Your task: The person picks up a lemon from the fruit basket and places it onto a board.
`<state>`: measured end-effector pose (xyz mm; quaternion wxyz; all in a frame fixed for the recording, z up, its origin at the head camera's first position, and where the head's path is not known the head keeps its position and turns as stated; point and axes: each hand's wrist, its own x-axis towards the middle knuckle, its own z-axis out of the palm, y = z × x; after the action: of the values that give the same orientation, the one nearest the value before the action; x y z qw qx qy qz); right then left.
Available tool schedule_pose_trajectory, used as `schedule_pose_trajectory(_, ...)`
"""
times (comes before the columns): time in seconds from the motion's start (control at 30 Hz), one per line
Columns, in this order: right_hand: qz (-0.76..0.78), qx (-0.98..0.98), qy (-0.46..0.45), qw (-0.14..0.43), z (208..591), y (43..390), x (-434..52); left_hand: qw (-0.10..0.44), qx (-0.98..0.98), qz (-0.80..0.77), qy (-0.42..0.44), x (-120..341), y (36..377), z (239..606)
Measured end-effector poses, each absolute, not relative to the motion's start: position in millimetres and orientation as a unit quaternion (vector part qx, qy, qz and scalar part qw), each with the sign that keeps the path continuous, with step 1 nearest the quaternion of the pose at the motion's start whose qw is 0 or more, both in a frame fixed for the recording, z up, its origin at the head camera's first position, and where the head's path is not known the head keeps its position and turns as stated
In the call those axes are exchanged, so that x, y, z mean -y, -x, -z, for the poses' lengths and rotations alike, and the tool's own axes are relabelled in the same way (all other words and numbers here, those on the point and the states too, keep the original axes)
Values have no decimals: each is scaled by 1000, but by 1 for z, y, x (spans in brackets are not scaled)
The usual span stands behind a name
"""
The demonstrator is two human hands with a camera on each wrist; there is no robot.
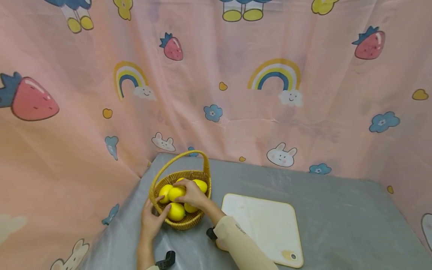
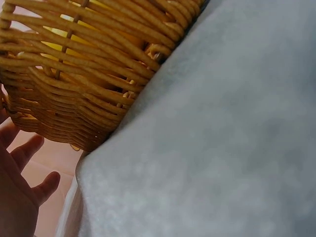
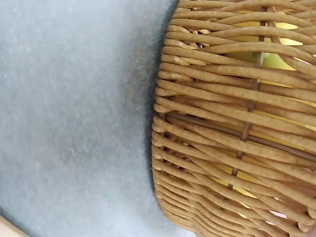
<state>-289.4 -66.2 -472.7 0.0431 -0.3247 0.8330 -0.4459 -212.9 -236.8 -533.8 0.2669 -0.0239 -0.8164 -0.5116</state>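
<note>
A wicker basket (image 1: pixel 185 225) with a tall arched handle holds several yellow lemons (image 1: pixel 176 212). My left hand (image 1: pixel 150 221) grips its near left rim, thumb and a fingertip over the edge. In the left wrist view, other fingers of the left hand (image 2: pixel 19 173) spread beside the woven wall. From the right, my right hand (image 1: pixel 193 193) reaches in over the rim, thumb and fingers around a lemon (image 1: pixel 177 194) in the middle of the pile. The right wrist view shows only the basket's woven side (image 3: pixel 232 123), with yellow through the gaps; that hand is hidden there.
A white cutting board (image 1: pixel 261 225) with a yellowish edge lies right of the basket, partly under the right sleeve (image 1: pixel 239 240). Grey cloth (image 1: pixel 337 217) covers the table. A pink patterned curtain (image 1: pixel 202 75) hangs behind and at the left side.
</note>
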Motion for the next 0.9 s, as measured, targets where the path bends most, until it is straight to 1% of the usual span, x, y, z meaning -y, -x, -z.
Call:
schedule_pose_trajectory(0.27, 461, -831, 308, 38, 474, 289, 65, 265, 812, 520, 26, 236, 212, 533)
schedule_pose_trajectory(0.43, 478, -823, 306, 14, 467, 287, 56, 263, 812, 520, 26, 235, 210, 531)
schedule_pose_trajectory(0.67, 548, -777, 309, -21, 449, 282, 20, 256, 816, 517, 15, 235, 210, 532)
schedule_pose_trajectory(0.8, 585, -755, 294, -26, 430, 270, -11, 257, 815, 520, 12, 234, 210, 532)
schedule_pose_trajectory(0.9, 600, -751, 273, -45, 419, 260, -37, 254, 815, 521, 8, 234, 209, 531)
